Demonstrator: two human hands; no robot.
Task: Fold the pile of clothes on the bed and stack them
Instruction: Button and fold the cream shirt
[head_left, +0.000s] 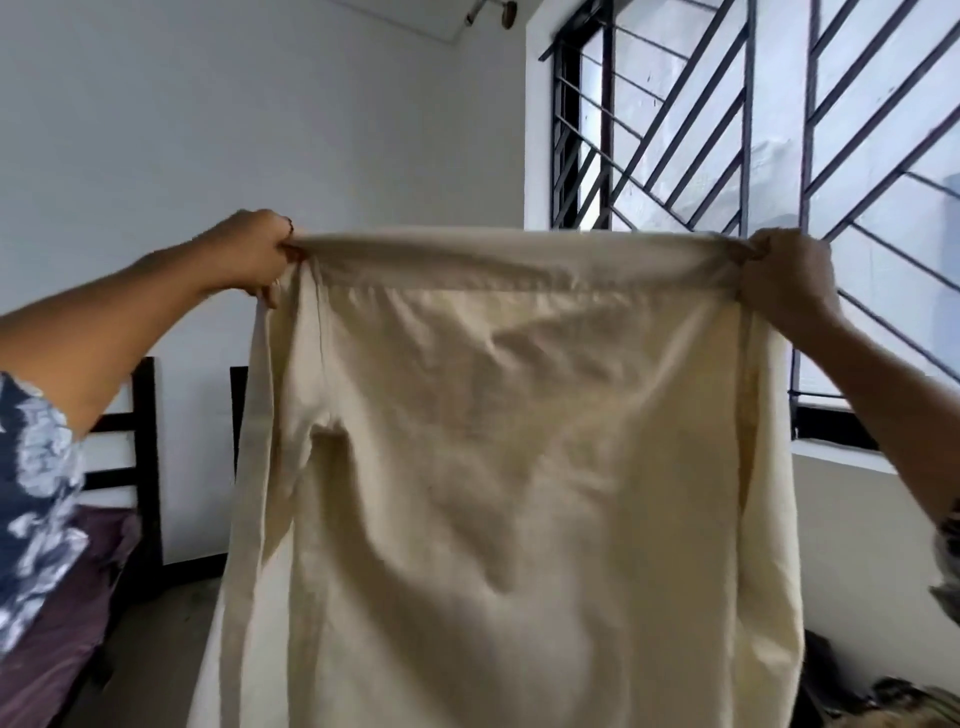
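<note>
A large cream garment (509, 467) hangs spread out in front of me, held up at chest height by its top band. My left hand (254, 252) grips the band's left end, and my right hand (784, 275) grips its right end. The cloth is pulled taut between them and falls straight down past the bottom of the frame. A narrow cream strip dangles from the left corner. The garment hides most of the bed and any pile of clothes behind it.
A dark wooden bed frame (148, 457) with a maroon sheet (67, 618) shows at lower left. A barred window (727, 130) fills the upper right. Dark clothes (878, 701) lie at lower right. A plain white wall (208, 130) stands behind.
</note>
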